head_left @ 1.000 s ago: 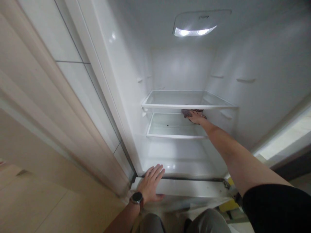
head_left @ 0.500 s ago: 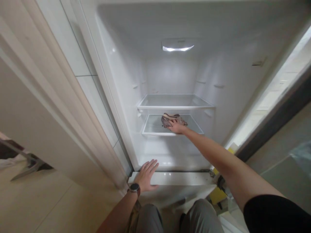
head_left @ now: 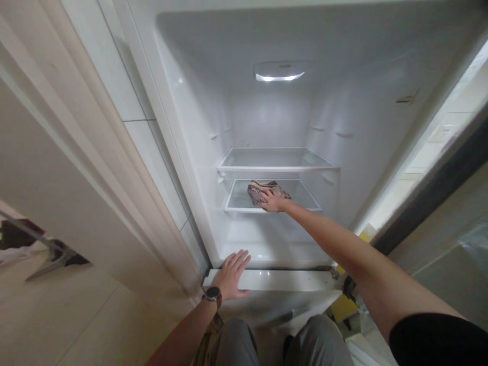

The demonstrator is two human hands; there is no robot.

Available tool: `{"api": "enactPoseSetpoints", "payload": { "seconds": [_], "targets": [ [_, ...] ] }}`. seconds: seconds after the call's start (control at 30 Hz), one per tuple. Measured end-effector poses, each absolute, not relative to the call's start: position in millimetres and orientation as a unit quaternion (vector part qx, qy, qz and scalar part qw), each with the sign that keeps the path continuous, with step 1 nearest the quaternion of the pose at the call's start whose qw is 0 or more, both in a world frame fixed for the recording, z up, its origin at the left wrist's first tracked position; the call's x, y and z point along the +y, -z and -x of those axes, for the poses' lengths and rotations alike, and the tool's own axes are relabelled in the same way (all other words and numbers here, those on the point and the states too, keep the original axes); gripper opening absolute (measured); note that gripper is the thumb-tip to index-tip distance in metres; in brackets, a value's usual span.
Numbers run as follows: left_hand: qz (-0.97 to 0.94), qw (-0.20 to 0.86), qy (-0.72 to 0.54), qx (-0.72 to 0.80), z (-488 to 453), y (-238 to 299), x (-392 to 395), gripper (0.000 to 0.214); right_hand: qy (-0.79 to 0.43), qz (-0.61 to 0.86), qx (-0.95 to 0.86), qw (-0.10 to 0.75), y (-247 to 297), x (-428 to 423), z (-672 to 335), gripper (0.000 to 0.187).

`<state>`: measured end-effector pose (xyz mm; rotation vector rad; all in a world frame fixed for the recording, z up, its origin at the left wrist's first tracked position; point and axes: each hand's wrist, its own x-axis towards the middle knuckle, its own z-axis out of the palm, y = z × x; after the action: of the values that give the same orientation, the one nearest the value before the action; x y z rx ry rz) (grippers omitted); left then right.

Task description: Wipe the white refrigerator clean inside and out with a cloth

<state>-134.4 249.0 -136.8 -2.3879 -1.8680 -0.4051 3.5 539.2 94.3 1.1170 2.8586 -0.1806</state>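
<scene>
An open white fridge fills the view. My right hand reaches deep inside and presses down on a crumpled brownish cloth that lies on the lower glass shelf; the fingers lie over the cloth. A second glass shelf sits just above it. My left hand, with a dark watch at the wrist, rests flat with fingers spread on the white front ledge at the bottom of the compartment.
A lamp glows in the fridge ceiling. Beige cabinet panels stand on the left, and the fridge door edge runs along the right. My knees in grey trousers show below. Something yellow lies by the lower right corner.
My right hand has slid the cloth leftward and toward the front of the lower shelf. The view has pulled back from the fridge. My left hand has stayed on the ledge.
</scene>
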Motion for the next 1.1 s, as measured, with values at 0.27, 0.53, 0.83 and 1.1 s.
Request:
{"api": "enactPoseSetpoints", "payload": {
  "seconds": [0.27, 0.53, 0.83, 1.1],
  "targets": [
    [0.781, 0.03, 0.104, -0.615, 133.8, 132.7, 246.1, 0.118, 0.062, -0.393, 0.917, 0.021, -87.2, 567.5, 93.4, 0.076],
    [0.782, 0.016, 0.118, -0.612, 134.7, 128.7, 245.2, 0.119, 0.069, -0.346, 0.935, 0.029, -91.9, 528.0, 117.6, 0.075],
    [0.781, 0.035, 0.122, -0.612, 134.5, 133.8, 247.7, 0.122, 0.035, -0.23, 0.971, -0.059, -107.6, 437.4, 49.9, 0.051],
    [0.775, 0.045, 0.119, -0.619, 134.2, 136.2, 248.8, 0.117, 0.037, -0.207, 0.966, -0.149, -11.6, 370.8, -18.4, 0.052]
  ]
}}
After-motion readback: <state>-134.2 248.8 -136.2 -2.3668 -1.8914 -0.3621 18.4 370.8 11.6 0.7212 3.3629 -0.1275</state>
